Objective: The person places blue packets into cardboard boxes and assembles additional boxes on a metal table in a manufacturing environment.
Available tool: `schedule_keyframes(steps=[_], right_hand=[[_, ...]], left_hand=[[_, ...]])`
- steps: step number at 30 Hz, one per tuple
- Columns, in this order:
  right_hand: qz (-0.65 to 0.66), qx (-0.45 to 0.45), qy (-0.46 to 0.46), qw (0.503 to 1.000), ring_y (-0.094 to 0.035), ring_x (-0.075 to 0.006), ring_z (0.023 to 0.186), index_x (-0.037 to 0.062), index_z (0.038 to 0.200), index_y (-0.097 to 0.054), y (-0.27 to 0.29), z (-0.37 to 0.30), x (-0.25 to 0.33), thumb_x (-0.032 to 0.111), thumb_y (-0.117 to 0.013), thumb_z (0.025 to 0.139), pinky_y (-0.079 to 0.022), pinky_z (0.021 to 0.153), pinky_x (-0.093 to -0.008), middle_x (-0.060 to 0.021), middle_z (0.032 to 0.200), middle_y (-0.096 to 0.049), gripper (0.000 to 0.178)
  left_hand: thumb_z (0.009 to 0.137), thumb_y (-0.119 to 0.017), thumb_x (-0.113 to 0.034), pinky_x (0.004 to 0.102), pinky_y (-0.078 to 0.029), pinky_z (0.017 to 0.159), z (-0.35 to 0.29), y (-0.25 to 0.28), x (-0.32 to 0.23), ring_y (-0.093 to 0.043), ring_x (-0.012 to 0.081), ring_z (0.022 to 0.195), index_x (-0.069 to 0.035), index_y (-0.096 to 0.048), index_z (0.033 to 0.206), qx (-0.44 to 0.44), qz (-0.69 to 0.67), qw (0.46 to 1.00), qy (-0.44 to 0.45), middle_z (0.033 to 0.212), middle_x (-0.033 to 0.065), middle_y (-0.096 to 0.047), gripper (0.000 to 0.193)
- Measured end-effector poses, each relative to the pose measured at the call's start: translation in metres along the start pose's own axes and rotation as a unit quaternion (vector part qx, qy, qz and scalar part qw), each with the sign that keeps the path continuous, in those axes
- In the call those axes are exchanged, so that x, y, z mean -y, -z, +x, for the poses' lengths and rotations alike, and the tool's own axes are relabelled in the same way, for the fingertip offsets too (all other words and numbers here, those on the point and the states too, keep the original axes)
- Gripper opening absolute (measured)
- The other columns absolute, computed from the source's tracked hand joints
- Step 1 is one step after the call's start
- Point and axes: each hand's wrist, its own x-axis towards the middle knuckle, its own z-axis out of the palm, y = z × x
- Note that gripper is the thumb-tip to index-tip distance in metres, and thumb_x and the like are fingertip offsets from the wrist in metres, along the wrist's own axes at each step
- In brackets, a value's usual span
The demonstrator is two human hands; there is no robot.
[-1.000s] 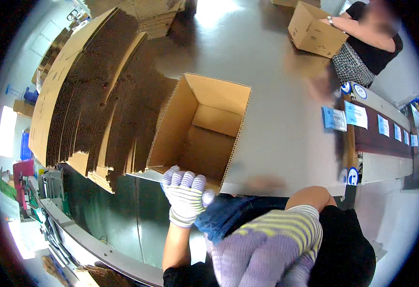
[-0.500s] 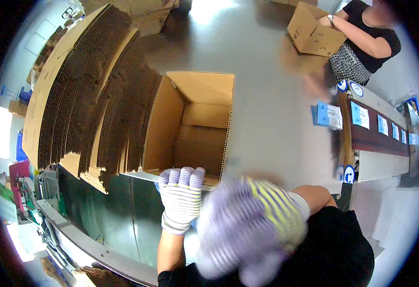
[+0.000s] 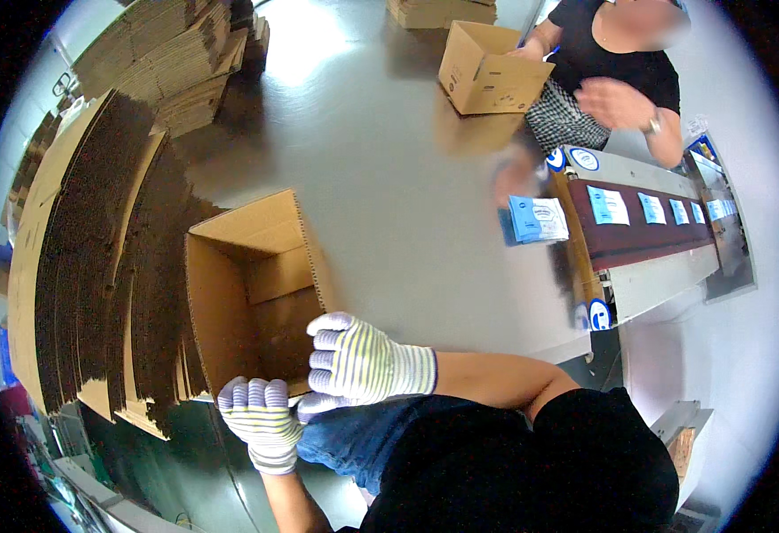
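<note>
Two big stacks of flat cardboard are filling the left side: a near stack (image 3: 96, 258) running along the table (image 3: 389, 213), and a far stack (image 3: 163, 67) rising beyond it. Just right of the near stack, one open box (image 3: 216, 306) is sitting at the table's near edge, its mouth facing the person and its inside showing bare brown walls. Two striped gloves are covering the person's hands: the left hand (image 3: 263, 425) is curling its four fingers over the box's near edge, gripping it, while the right hand (image 3: 361, 362) is folding its fingers at the near right corner; whether it is pinching the cardboard I cannot tell. Farther right, a third, smaller stack (image 3: 443, 12) is lying at the top, and a second box (image 3: 492, 80) is standing before one co-worker (image 3: 616, 71), who is resting one hand on it and holding the other raised. At least one blue-and-white packet (image 3: 539, 220) is lying at the end of one dark belt (image 3: 643, 249), where four separate packets (image 3: 609, 205) are lying in a row, with others bunching beyond, too small for counting.
</note>
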Motion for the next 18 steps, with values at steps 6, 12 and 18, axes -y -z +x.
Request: schedule_keyframes(steps=[6,12,18], right_hand=[[0.046,-0.003,-0.015,0.999,-0.054,-0.0249,0.063,0.0111,0.054,-0.051,-0.007,-0.001,-0.008,0.041,-0.069,0.069,-0.044,0.083,-0.0419,-0.0031,0.055,-0.048,0.038],[0.042,-0.024,-0.003,0.999,-0.054,-0.0263,0.062,0.01,0.052,-0.051,-0.01,-0.001,-0.007,0.039,-0.07,0.067,-0.044,0.082,-0.0432,-0.0041,0.055,-0.048,0.038],[0.051,-0.038,0.0,0.998,-0.053,-0.0257,0.061,0.0104,0.05,-0.05,-0.009,0.0,-0.007,0.037,-0.071,0.067,-0.044,0.082,-0.0438,-0.004,0.054,-0.048,0.038]], left_hand=[[0.081,-0.054,-0.042,0.042,-0.04,0.074,0.001,-0.014,-0.007,-0.049,0.0263,0.07,-0.015,-0.048,0.079,-0.051,0.015,0.997,0.048,0.071,0.0055,-0.047,0.027],[0.081,-0.053,-0.041,0.0409,-0.039,0.071,0.0,-0.017,-0.007,-0.05,0.0256,0.069,-0.016,-0.049,0.078,-0.064,-0.002,0.997,0.052,0.07,0.0049,-0.048,0.026],[0.088,-0.041,-0.057,0.0442,-0.041,0.076,0.0,-0.018,-0.01,-0.049,0.0266,0.07,-0.013,-0.051,0.078,-0.075,0.015,0.995,0.069,0.068,0.0057,-0.046,0.047]])
